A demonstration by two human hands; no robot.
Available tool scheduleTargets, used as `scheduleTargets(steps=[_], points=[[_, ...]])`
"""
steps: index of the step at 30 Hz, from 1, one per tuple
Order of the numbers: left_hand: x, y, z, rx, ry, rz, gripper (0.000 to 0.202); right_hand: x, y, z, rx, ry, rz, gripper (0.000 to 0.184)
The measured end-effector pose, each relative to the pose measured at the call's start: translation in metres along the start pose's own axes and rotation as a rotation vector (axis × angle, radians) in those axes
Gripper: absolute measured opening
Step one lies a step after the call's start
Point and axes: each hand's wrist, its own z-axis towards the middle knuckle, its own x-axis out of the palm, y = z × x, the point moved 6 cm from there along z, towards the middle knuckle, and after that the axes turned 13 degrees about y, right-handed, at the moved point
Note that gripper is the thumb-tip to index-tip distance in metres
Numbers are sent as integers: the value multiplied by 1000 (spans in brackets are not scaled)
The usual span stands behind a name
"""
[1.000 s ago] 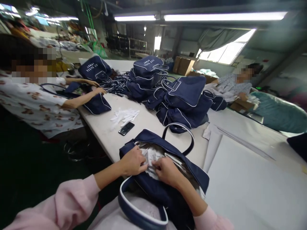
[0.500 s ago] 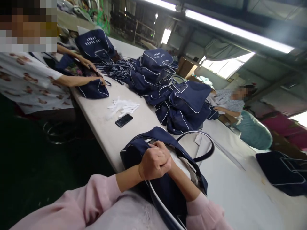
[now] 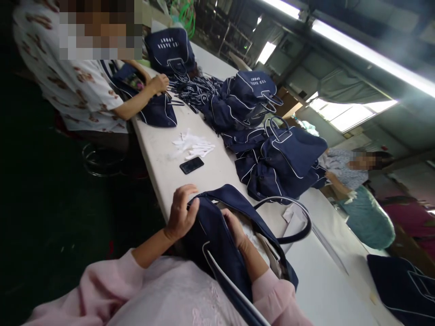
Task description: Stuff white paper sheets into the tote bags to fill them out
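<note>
A navy handbag [image 3: 214,226] with white piping lies before me at the table edge, its zip open and pale lining or stuffing showing inside. One handle [image 3: 307,222] arches over its far side; the other comes down toward my lap. My left hand [image 3: 183,213] is at the bag's left end, thumb and fingers curved and apart around the corner. Through the opening reaches my right hand [image 3: 236,231], against the inner side of the zip edge; most of its fingers are hidden in the bag.
A black phone [image 3: 191,165] and white strips [image 3: 193,144] lie beyond the bag. Several navy bags [image 3: 288,149] are piled along the table [image 3: 159,167], near a heap of straps [image 3: 195,90]. One co-worker [image 3: 78,86] handles a bag at left; another [image 3: 350,167] sits at right.
My hands were together over the bag's opening; now they are apart. The left has moved to the bag's left end, the right lower into the opening. My view has shifted left.
</note>
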Motion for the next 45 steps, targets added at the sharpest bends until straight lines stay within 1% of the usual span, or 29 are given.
scheduleTargets(steps=[1,2,3,4,5,6,8,10,11,13,15,17,18,20,22,23,24,26,28,30,32,34,36,37,38,40,42,43,45], points=[[-1,25,-3,-146,58,-105,26,10,-2,-1,36,109,87,48],[2,47,-7,-267,153,-229,33,21,-3,-4,65,222,177,59],[10,64,-11,-355,265,-354,40,32,-3,-7,74,323,249,67],[18,75,-13,-407,367,-458,46,41,-1,-11,66,400,278,70],[24,82,-15,-429,444,-528,49,46,2,-13,40,434,252,68],[28,85,-15,-426,492,-565,52,48,6,-14,11,424,189,62],[33,87,-13,-416,543,-579,56,45,12,-10,-13,342,35,51],[34,86,-12,-423,576,-563,58,40,12,-3,37,276,-46,37],[34,85,-12,-427,591,-552,59,39,10,0,78,282,-44,32],[35,83,-12,-416,625,-500,60,41,4,4,162,382,-7,30],[35,79,-10,-359,654,-405,58,46,0,1,211,490,-7,33],[36,76,-5,-281,674,-325,55,49,-2,-5,224,517,-61,35],[37,75,-2,-246,689,-312,54,50,-1,-9,199,488,-86,35],[39,74,3,-198,728,-324,52,49,3,-14,69,374,-87,37],[42,76,8,-180,751,-337,51,47,3,-18,-45,269,-9,41],[44,77,9,-181,751,-334,50,47,-2,-18,-61,252,46,44],[47,78,10,-187,746,-326,51,47,-9,-18,-45,260,100,47],[54,79,11,-211,725,-298,52,51,-24,-16,40,334,178,51],[61,79,11,-241,701,-262,55,54,-36,-14,119,423,200,53],[66,75,14,-259,689,-227,58,55,-41,-15,169,457,205,53],[67,68,19,-235,704,-208,63,54,-41,-17,173,426,241,51],[68,56,27,-135,775,-157,82,51,-37,-23,148,351,298,48],[69,42,35,-16,854,-29,100,46,-30,-30,89,262,352,46],[69,36,38,29,872,68,101,41,-26,-33,35,194,381,45],[68,32,41,62,866,176,95,35,-21,-35,-31,120,417,45],[66,24,46,118,789,377,77,24,-13,-36,-139,11,504,48],[65,15,49,221,710,517,55,21,-7,-26,-202,14,586,49],[65,12,49,281,677,556,45,20,-4,-19,-235,37,614,45],[64,6,48,384,604,596,30,17,3,-6,-331,23,616,34]])
